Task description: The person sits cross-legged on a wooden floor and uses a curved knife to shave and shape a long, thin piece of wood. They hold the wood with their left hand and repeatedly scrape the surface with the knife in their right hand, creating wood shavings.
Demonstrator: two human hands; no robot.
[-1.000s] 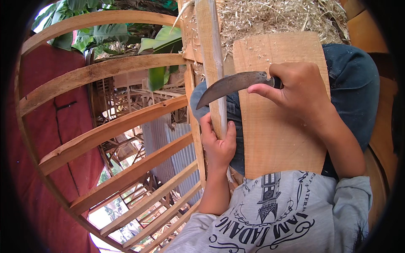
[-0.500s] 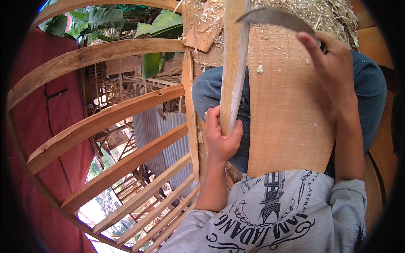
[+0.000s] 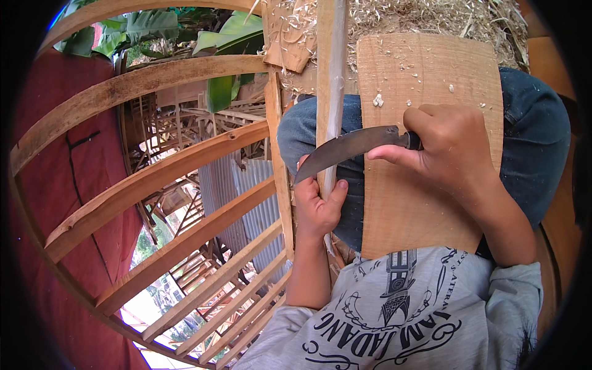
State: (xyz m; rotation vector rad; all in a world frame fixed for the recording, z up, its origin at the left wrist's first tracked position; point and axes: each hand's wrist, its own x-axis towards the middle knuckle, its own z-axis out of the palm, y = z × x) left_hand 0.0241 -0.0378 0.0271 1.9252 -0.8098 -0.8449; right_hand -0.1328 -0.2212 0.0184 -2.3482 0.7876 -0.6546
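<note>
My left hand point(image 3: 319, 206) grips a long pale bamboo strip point(image 3: 330, 74) that runs upward out of view. My right hand point(image 3: 453, 148) is closed on the dark handle of a curved knife point(image 3: 348, 148). The blade lies across the strip just above my left fingers, its tip pointing left. Both hands work over a flat wooden board point(image 3: 425, 203) that rests on my lap, over blue trousers point(image 3: 536, 142).
Wood shavings point(image 3: 431, 15) lie heaped beyond the board. A frame of curved wooden slats point(image 3: 160, 179) fills the left side, with a red cloth point(image 3: 43, 135) behind it and green leaves point(image 3: 234, 31) at the top.
The knife was up at the far end of the strip half a second ago. My right hand has brought it back down beside my left hand.
</note>
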